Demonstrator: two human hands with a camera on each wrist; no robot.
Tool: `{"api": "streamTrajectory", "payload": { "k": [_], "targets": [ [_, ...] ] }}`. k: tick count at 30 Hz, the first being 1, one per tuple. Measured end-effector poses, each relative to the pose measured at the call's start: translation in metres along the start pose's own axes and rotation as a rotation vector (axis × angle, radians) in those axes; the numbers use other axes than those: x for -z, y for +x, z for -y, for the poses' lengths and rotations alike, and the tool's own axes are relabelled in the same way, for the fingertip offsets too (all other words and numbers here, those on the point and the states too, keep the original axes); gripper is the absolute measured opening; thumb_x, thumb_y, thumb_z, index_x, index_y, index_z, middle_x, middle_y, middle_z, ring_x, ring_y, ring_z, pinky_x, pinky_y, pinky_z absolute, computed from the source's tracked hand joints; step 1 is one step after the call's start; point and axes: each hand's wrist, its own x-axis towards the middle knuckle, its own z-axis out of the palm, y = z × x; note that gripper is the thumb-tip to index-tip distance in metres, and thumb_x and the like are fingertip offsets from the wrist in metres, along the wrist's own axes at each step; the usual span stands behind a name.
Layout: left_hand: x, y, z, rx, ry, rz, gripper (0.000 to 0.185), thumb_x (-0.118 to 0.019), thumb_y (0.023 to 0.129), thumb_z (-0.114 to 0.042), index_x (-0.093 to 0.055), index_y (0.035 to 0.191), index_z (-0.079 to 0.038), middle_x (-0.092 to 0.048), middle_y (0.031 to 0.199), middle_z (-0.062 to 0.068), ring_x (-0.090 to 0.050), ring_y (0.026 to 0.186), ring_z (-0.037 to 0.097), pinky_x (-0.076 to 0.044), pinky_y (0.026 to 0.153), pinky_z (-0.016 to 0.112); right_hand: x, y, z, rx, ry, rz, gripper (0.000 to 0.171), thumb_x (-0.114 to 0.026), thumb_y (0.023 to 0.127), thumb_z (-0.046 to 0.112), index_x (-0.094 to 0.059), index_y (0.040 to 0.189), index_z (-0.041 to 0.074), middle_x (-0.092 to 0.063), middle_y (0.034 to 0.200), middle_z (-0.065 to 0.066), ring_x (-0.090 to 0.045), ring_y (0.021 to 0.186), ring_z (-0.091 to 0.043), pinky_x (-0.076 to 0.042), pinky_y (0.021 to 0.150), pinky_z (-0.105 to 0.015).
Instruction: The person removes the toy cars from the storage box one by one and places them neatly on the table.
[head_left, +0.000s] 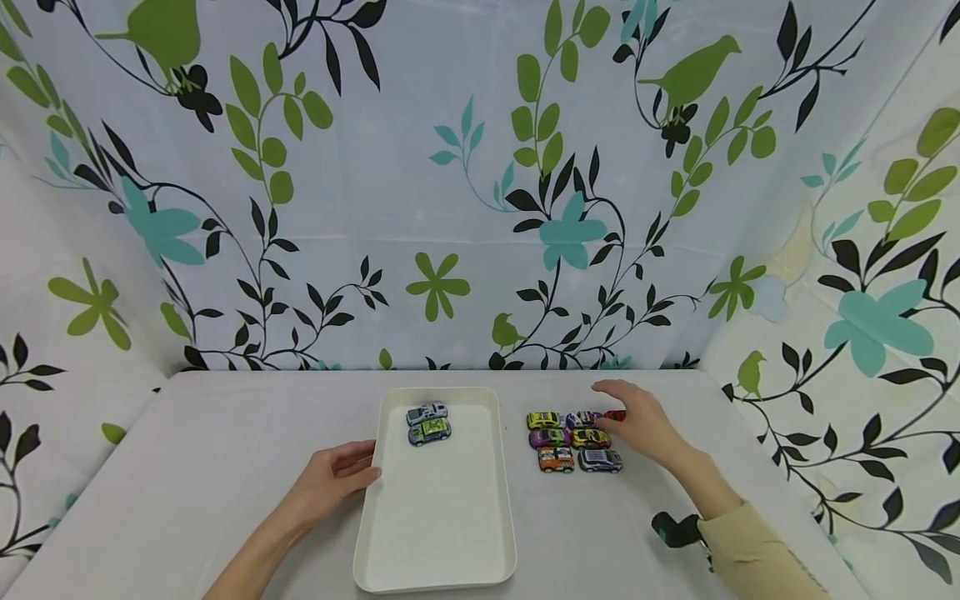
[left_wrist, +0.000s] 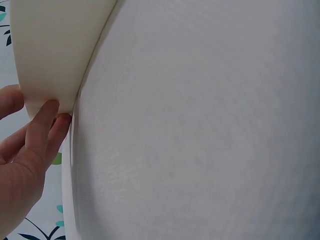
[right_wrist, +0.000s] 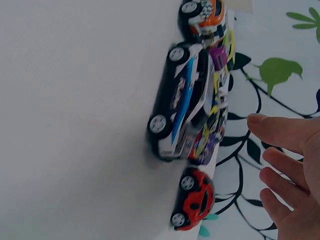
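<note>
My left hand (head_left: 341, 479) holds the left edge of a white rectangular tray (head_left: 435, 533), thumb at the rim. In the left wrist view its fingers (left_wrist: 40, 132) lie against the tray's outer wall. Two toy cars, one silver-blue (head_left: 427, 413) and one green (head_left: 430, 431), sit side by side near the tray's far left corner. My right hand (head_left: 637, 421) is over the far right of a group of toy cars, partly covering a red car (right_wrist: 195, 197). In the right wrist view its fingers are extended and apart from the cars, with nothing between them.
Right of the tray stand the grouped cars, among them a yellow one (head_left: 544, 420), a purple one (head_left: 550, 438), an orange one (head_left: 556, 459) and a dark one with stripes (head_left: 600, 460). A white cloth covers the table (head_left: 225, 467); patterned curtains (head_left: 480, 208) enclose its back and sides.
</note>
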Motion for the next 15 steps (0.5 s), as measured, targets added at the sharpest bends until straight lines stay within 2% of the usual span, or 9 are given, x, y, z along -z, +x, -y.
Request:
{"api": "streamTrajectory", "payload": {
  "k": [4,15],
  "targets": [
    [0.000,0.000,0.001,0.000,-0.002,0.003,0.057,-0.071,0.093,-0.012,-0.047,0.141,0.010,-0.053,0.141,0.031,-0.054,0.130,0.042,-0.058,0.094,0.036,-0.003,0.007,0.023,0.050,0.011,0.007,0.049,-0.082,0.082,0.009,-0.064,0.128,0.002,-0.063,0.133,-0.019,-0.057,0.125,-0.041,-0.051,0.098,-0.057],
    [0.003,0.001,0.003,-0.025,-0.018,0.019,0.058,-0.070,0.094,-0.011,-0.047,0.141,0.011,-0.053,0.140,0.031,-0.054,0.131,0.042,-0.057,0.094,0.034,-0.017,0.020,0.075,0.159,0.064,0.047,0.047,-0.082,0.083,0.010,-0.065,0.126,0.003,-0.065,0.131,-0.014,-0.058,0.125,-0.035,-0.050,0.102,-0.054]
  ]
}}
